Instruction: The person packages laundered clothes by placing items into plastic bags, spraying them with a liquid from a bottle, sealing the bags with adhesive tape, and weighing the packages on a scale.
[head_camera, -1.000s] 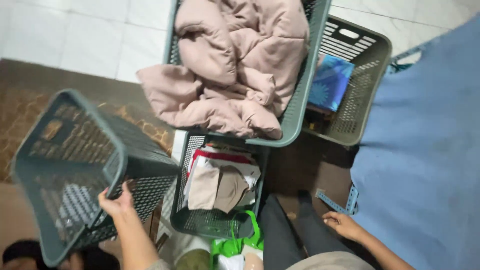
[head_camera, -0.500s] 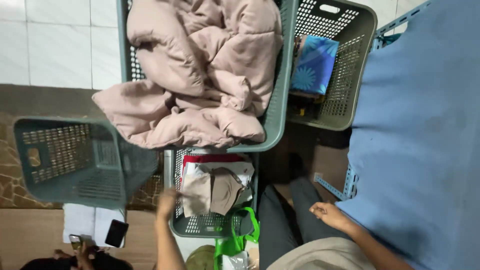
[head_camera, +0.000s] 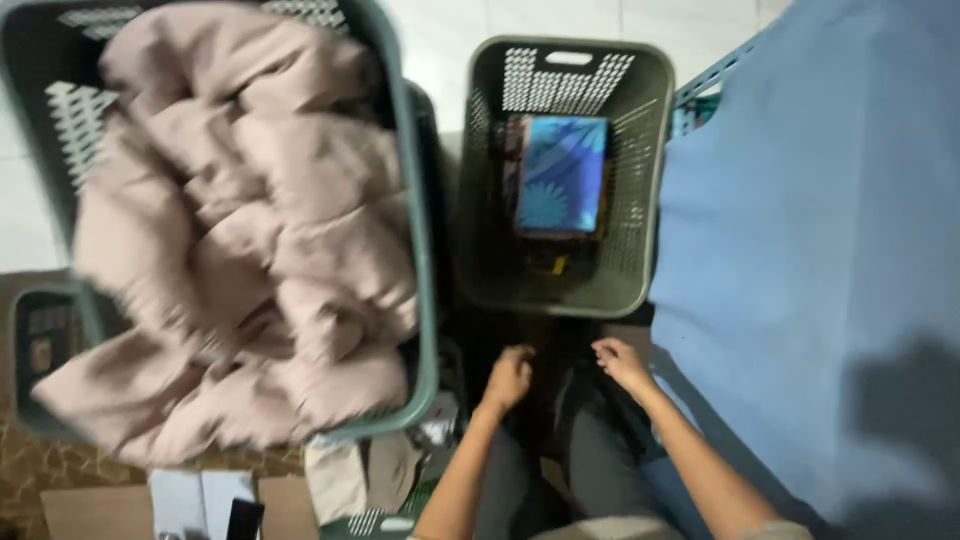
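At the far left a small grey basket (head_camera: 40, 340) peeks out, mostly hidden under a big grey-green basket (head_camera: 425, 300) heaped with a crumpled pink quilt (head_camera: 240, 250); the quilt spills over the near rim toward the floor. Below it lie folded beige cloths (head_camera: 350, 475), partly covered, beside white papers (head_camera: 195, 495) and a dark phone (head_camera: 243, 517).

Next come the 2 hands, close together over the dark gap between the baskets. The left hand (head_camera: 508, 378) is loosely curled with fingers bent under; it grips nothing I can make out. The right hand (head_camera: 622, 362) is half open, fingers pointing forward, also holding nothing. Both rest above the person's dark trousers (head_camera: 590, 460).

Straight ahead of both hands, just beyond the fingertips, stands an olive basket (head_camera: 480, 270) with its near rim facing them and its long side running away from the person. Inside, toward the middle, lies a folded blue patterned cloth (head_camera: 560, 172), its long side in line with the basket. Both hands sit about equally near the rim, the right slightly ahead.

The big basket's wall presses close on the left, and a blue sheet (head_camera: 820, 250) hems in the right, so open room is only the narrow dark strip at the near rim.
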